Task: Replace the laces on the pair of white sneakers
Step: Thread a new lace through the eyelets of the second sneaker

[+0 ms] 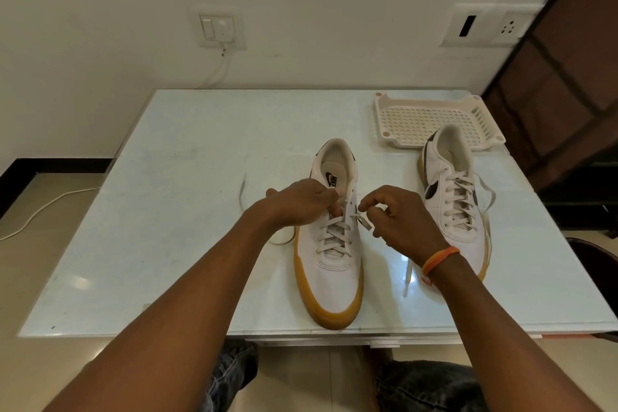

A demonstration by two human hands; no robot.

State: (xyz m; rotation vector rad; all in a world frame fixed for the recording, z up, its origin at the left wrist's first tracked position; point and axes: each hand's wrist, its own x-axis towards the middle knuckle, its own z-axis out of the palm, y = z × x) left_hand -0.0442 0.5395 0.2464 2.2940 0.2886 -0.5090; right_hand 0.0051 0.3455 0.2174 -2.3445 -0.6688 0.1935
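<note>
near white gum-soled leather sneaker [329, 264] at table [174, 211] centre, laced to upper eyelets; left hand [296, 202] pinches lace at tongue; right hand [399, 217] pinches flat grey lace end [363, 221]; risk: uneven tails, skipped eyelet, lace twisting; second white sneaker [454, 197] sits right.
</note>
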